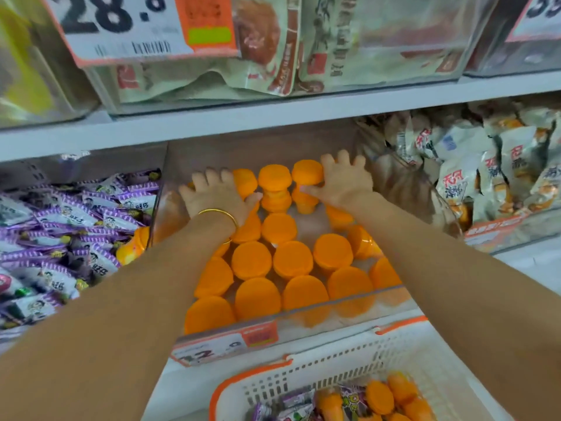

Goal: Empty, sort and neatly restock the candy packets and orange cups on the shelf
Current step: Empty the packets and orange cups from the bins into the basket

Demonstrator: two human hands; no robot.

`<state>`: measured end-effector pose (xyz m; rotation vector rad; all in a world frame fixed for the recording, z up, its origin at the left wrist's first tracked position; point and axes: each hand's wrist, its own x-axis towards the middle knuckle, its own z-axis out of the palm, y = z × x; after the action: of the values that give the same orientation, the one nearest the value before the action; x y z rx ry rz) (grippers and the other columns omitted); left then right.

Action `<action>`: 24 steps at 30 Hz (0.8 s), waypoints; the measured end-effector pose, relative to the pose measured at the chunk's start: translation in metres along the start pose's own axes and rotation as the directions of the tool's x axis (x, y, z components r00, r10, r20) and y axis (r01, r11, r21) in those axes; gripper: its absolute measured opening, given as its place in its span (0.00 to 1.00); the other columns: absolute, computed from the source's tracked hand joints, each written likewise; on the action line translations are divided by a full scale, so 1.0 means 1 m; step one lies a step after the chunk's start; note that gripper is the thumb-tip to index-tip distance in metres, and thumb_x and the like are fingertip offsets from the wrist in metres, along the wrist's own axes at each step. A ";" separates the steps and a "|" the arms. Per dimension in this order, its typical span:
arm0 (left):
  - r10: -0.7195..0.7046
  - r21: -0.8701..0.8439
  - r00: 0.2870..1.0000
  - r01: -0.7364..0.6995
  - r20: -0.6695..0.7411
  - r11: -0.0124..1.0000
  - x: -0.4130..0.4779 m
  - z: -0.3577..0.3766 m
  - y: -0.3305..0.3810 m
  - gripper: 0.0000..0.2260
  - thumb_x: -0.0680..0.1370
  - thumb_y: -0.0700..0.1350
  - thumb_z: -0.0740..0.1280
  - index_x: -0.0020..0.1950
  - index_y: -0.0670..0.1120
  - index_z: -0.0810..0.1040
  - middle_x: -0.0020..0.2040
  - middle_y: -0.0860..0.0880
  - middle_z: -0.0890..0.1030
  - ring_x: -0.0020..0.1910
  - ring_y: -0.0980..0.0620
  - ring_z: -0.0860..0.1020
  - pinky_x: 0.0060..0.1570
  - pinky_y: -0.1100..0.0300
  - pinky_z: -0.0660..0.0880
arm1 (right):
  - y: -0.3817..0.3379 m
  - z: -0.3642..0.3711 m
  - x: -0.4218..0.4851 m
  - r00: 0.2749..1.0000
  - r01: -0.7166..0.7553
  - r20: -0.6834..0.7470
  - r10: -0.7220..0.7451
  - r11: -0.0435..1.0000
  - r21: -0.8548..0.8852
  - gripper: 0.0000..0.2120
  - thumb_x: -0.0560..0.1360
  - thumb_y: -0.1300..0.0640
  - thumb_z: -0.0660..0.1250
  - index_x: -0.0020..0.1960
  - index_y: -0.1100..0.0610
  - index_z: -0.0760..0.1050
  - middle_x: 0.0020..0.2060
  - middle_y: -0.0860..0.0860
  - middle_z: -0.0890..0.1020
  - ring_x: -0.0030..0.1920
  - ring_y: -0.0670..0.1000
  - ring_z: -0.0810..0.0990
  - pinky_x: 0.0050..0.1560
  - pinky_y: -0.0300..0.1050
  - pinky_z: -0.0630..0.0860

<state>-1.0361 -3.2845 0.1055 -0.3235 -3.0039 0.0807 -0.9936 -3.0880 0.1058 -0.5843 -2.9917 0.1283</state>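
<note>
Basket point(349, 360) sits closest, white mesh with an orange rim, holding a few cups point(379, 396) and purple packets point(294, 402).

Just behind it is a clear bin point(303, 308) at the shelf front, with its front wall low. Most of the floor is packed with upright orange cups in tight rows. There's a bare patch of floor point(309, 221) mid-back, between the rows and two two-high stacks at the rear. The shelf board point(273, 117) runs close over the back of the bin, so headroom is tight there.

Left bin point(60, 226) is heaped with purple packets, and a stray cup point(133, 247) lies on its side against the divider. Right bin holds white packets point(461, 177) printed with red characters.

Bin tag point(224, 344) reads "12", then probably ".9", but it's blurred. Upper tag point(115, 22) reads "28.8" over a barcode, and beside it are green packets point(267, 65) in a clear box.

Left hand point(215, 196) has its fingers spread flat, palm down on the back-left cups, gripping nothing. A gold bangle point(218, 215) is on that wrist.

Right hand point(343, 180) is also spread, fingers straight. The thumb lies across the right stack just under its top cup point(306, 174), with the palm against the cup's side. It's pressing rather than clasping.
</note>
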 end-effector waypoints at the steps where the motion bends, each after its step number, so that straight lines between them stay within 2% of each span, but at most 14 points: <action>1: -0.005 0.008 1.000 0.005 0.003 1.000 0.002 -0.001 0.001 0.37 0.75 0.69 0.51 0.74 0.44 0.56 0.73 0.41 0.61 0.71 0.39 0.58 0.65 0.39 0.59 | 0.000 0.001 0.002 1.000 -0.010 0.004 0.010 1.000 -0.004 0.38 0.72 0.31 0.61 0.72 0.52 0.58 0.72 0.57 0.57 0.71 0.66 0.55 0.60 0.60 0.67; 6: -0.012 -0.010 1.000 0.012 0.017 1.000 0.011 -0.004 -0.003 0.38 0.73 0.71 0.53 0.73 0.45 0.60 0.72 0.43 0.64 0.71 0.40 0.59 0.63 0.37 0.60 | -0.002 0.000 0.005 1.000 -0.010 0.024 0.007 0.994 0.109 0.38 0.68 0.30 0.64 0.72 0.46 0.61 0.73 0.57 0.54 0.71 0.67 0.52 0.62 0.62 0.67; 9: 0.030 -0.021 0.999 -0.029 0.019 0.999 0.010 0.000 -0.003 0.37 0.74 0.70 0.54 0.73 0.47 0.57 0.71 0.42 0.64 0.70 0.40 0.62 0.63 0.36 0.60 | -0.002 0.002 0.006 1.000 -0.007 -0.008 0.008 0.988 0.154 0.37 0.68 0.32 0.66 0.71 0.47 0.62 0.72 0.56 0.56 0.71 0.66 0.53 0.63 0.63 0.67; 14: 0.072 -0.019 0.996 -0.073 -0.048 0.997 0.010 0.001 -0.005 0.36 0.75 0.67 0.55 0.73 0.44 0.57 0.69 0.40 0.66 0.68 0.39 0.65 0.55 0.43 0.71 | 0.004 0.010 0.008 0.996 -0.003 -0.089 0.027 0.967 0.254 0.37 0.67 0.35 0.70 0.69 0.49 0.64 0.69 0.54 0.64 0.69 0.65 0.59 0.61 0.62 0.66; 16: 0.040 -0.084 0.995 -0.048 -0.092 0.995 0.006 -0.004 -0.002 0.35 0.75 0.66 0.57 0.72 0.42 0.59 0.68 0.39 0.67 0.67 0.39 0.66 0.54 0.44 0.72 | 0.006 0.009 0.011 0.989 0.006 -0.137 0.047 0.933 0.360 0.36 0.66 0.35 0.71 0.68 0.49 0.66 0.67 0.55 0.67 0.68 0.64 0.63 0.63 0.59 0.63; 18: -0.026 -0.239 0.992 -0.004 -0.122 0.971 0.005 -0.010 0.002 0.34 0.75 0.64 0.59 0.70 0.40 0.60 0.66 0.38 0.68 0.66 0.37 0.67 0.54 0.43 0.71 | 0.008 0.004 0.011 0.984 0.025 -0.167 0.060 0.883 0.469 0.36 0.65 0.35 0.71 0.67 0.51 0.68 0.65 0.55 0.70 0.66 0.62 0.67 0.65 0.57 0.63; 20: -0.099 -0.518 0.988 0.022 -0.122 0.855 0.006 -0.014 0.006 0.32 0.75 0.62 0.63 0.67 0.39 0.62 0.64 0.37 0.69 0.64 0.36 0.68 0.55 0.43 0.70 | 0.007 -0.003 0.008 0.986 0.047 -0.153 0.064 0.778 0.626 0.34 0.66 0.36 0.72 0.65 0.52 0.70 0.63 0.54 0.73 0.63 0.58 0.72 0.63 0.56 0.70; 22: -0.142 -0.783 0.988 0.045 -0.056 0.621 0.008 -0.017 0.010 0.30 0.75 0.59 0.65 0.67 0.39 0.64 0.64 0.38 0.71 0.64 0.38 0.70 0.55 0.51 0.69 | 0.001 -0.011 0.000 0.997 -0.025 -0.021 0.079 0.540 0.841 0.27 0.68 0.38 0.71 0.61 0.50 0.71 0.60 0.51 0.75 0.59 0.54 0.76 0.55 0.56 0.78; 24: -0.135 -0.916 0.988 0.122 0.075 0.382 0.006 -0.014 0.015 0.29 0.76 0.57 0.65 0.70 0.43 0.62 0.64 0.44 0.71 0.63 0.43 0.71 0.53 0.57 0.67 | -0.004 -0.013 -0.007 0.978 -0.197 0.207 -0.007 0.283 0.939 0.21 0.70 0.39 0.70 0.57 0.47 0.71 0.59 0.50 0.75 0.55 0.53 0.78 0.48 0.58 0.81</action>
<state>-1.0370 -3.2682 0.1194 -0.1421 -2.6643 -1.6639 -0.9875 -3.0934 0.1185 -0.5441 -2.2568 1.9212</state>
